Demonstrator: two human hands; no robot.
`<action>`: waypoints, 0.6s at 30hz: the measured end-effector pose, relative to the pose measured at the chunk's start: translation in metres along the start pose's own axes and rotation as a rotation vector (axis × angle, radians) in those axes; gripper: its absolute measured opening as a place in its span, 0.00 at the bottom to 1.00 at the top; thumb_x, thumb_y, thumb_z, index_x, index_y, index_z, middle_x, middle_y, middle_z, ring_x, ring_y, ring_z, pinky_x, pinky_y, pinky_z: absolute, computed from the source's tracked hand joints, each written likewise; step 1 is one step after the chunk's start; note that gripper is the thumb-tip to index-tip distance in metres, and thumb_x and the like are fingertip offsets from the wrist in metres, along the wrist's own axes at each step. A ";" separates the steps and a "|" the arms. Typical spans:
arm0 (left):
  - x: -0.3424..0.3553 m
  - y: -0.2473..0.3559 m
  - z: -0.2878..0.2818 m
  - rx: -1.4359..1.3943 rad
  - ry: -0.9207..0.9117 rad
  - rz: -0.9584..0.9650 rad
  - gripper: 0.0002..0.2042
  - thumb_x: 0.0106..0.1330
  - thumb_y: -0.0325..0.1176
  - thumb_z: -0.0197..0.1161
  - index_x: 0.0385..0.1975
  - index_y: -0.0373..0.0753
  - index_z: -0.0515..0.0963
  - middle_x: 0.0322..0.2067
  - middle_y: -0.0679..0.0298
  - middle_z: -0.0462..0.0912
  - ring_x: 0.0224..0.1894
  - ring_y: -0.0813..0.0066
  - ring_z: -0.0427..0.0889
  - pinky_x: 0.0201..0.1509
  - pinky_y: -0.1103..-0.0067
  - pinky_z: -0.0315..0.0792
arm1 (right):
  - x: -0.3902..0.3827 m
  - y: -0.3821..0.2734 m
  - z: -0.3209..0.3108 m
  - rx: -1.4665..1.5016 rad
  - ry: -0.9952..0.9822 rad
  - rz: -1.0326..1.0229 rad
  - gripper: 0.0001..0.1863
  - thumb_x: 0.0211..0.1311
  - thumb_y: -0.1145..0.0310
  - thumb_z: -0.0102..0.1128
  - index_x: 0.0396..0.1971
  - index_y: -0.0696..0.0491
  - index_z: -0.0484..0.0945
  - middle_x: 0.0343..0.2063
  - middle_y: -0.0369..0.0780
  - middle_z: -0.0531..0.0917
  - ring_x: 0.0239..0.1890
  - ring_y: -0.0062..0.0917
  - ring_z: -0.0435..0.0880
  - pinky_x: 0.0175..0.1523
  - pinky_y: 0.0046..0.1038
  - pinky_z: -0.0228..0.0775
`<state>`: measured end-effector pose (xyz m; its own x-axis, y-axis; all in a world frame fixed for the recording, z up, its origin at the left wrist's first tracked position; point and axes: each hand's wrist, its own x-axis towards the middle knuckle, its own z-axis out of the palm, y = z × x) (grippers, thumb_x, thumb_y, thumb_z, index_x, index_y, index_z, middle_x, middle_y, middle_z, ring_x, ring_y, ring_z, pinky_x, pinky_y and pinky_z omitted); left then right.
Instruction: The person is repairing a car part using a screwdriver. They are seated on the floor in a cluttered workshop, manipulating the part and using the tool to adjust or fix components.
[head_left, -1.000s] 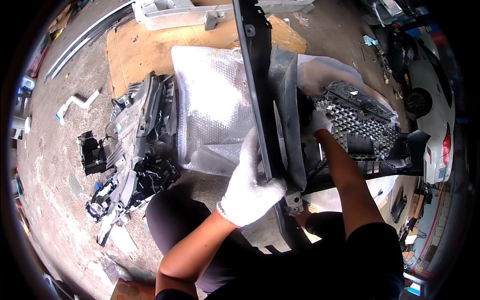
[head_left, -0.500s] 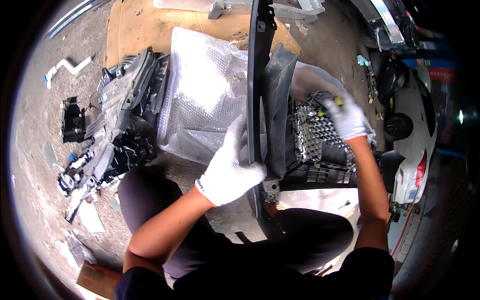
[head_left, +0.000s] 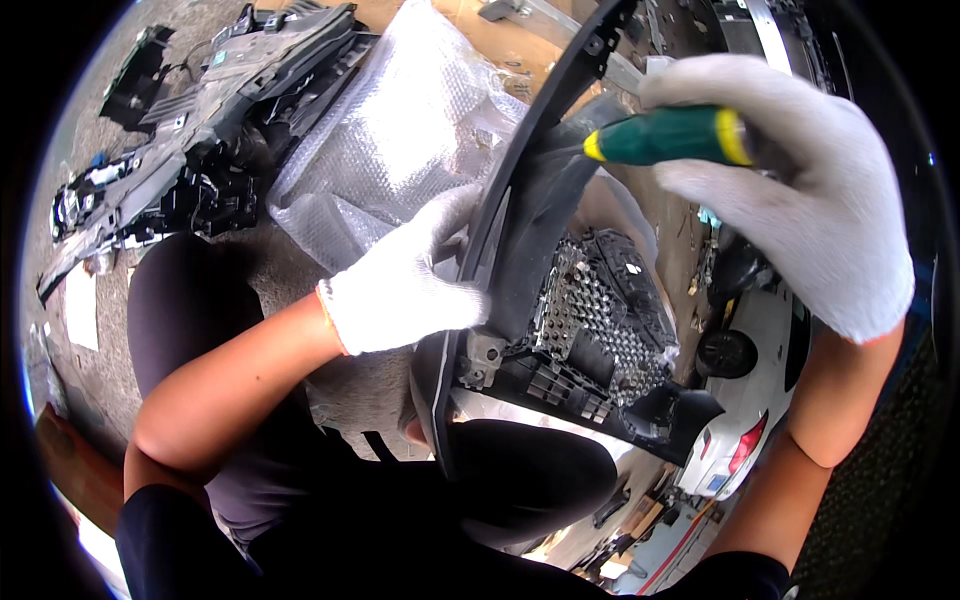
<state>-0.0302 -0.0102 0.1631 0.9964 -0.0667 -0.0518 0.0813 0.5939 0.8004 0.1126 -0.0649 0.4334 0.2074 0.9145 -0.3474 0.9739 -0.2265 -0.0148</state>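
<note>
A long black plastic car bumper part [head_left: 470,375] stands on edge between my knees. My left hand [head_left: 405,280], in a white knit glove, is closed around its left edge. My right hand [head_left: 800,180], gloved the same way, is raised at the upper right and grips a screwdriver [head_left: 665,136] with a green handle and yellow ends. The screwdriver points left toward the part; its shaft is thin and blurred, and whether it touches the part I cannot tell. A honeycomb grille [head_left: 580,310] spans the part's right side, below the screwdriver.
Bubble wrap [head_left: 400,120] lies on brown cardboard [head_left: 530,40] beyond my left hand. Several grey and black car parts [head_left: 215,110] are piled on the ground at the left. A white car [head_left: 750,360] stands at the right.
My right hand has risen from the grille toward my head, the screwdriver still in it. The view has turned, so the bumper part now slants. My left hand keeps its hold.
</note>
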 end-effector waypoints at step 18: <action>-0.005 -0.007 0.020 0.121 0.076 -0.070 0.44 0.51 0.26 0.68 0.71 0.35 0.54 0.64 0.53 0.68 0.70 0.63 0.64 0.67 0.70 0.67 | 0.023 0.069 0.091 -0.264 -0.278 -0.410 0.15 0.57 0.66 0.65 0.43 0.55 0.81 0.33 0.44 0.85 0.36 0.38 0.84 0.42 0.35 0.75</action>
<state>-0.0358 -0.0300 0.1692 0.9876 -0.0412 -0.1517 0.1523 0.4891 0.8589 0.1757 -0.0900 0.3395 -0.1907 0.7789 -0.5974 0.9671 0.2534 0.0216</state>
